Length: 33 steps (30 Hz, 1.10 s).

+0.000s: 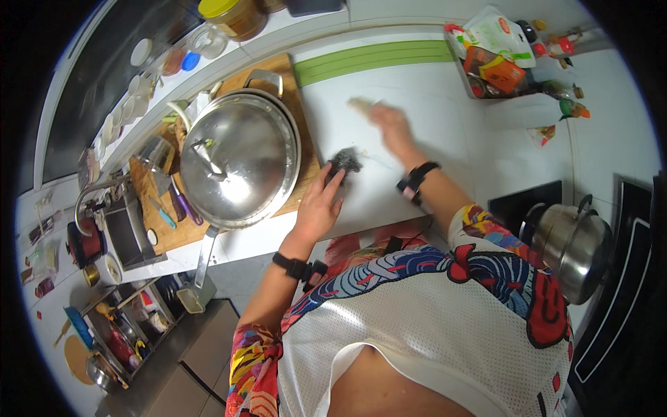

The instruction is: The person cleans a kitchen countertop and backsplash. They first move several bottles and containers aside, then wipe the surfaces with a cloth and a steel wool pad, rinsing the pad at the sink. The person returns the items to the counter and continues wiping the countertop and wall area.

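Note:
On the white countertop [431, 174], my left hand [322, 207] reaches forward with its fingers apart. Its fingertips touch a dark, shiny crumpled clump [344, 161], whose kind I cannot make out. Farther off and to the right, my right hand [396, 132] is smeared by motion just above or on the counter. A pale, blurred piece [360, 105] sticks out from its fingertips to the left. A few small crumbs lie beside the dark clump.
Left of my hands, a large lidded steel pan [240, 156] covers most of a wooden board [161, 236], with knives beside it. A green strip [375, 61] runs along the back. A tray of packets [497, 69] stands back right; a steel pot [573, 243] sits at right.

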Available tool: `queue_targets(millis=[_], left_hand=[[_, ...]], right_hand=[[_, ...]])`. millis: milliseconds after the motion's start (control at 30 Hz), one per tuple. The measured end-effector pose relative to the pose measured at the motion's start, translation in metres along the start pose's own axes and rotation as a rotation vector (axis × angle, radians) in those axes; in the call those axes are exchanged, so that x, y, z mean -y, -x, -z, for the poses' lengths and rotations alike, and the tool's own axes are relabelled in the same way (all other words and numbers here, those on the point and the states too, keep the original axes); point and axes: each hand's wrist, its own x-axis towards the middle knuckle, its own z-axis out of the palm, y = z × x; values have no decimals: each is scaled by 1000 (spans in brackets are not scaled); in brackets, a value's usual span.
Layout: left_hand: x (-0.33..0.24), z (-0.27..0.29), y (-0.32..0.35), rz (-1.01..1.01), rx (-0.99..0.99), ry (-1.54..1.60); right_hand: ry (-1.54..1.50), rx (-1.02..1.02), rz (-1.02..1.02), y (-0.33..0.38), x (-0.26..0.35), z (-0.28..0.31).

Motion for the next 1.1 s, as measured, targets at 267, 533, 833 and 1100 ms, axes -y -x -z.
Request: queue_targets(millis=[267,533,833,1100], left_hand=[[15,-47,-54,80,122,-477],[11,-47,-56,60,-49,-326],[-8,-9,-31,85,-39,182],[19,12,40,180,48,330]], right_hand=[[-71,114,43,-18,-59,77],[177,-157,-175,-54,-57,80],[-189,120,-36,66,11,42],[473,-467,-671,166,-52,253]])
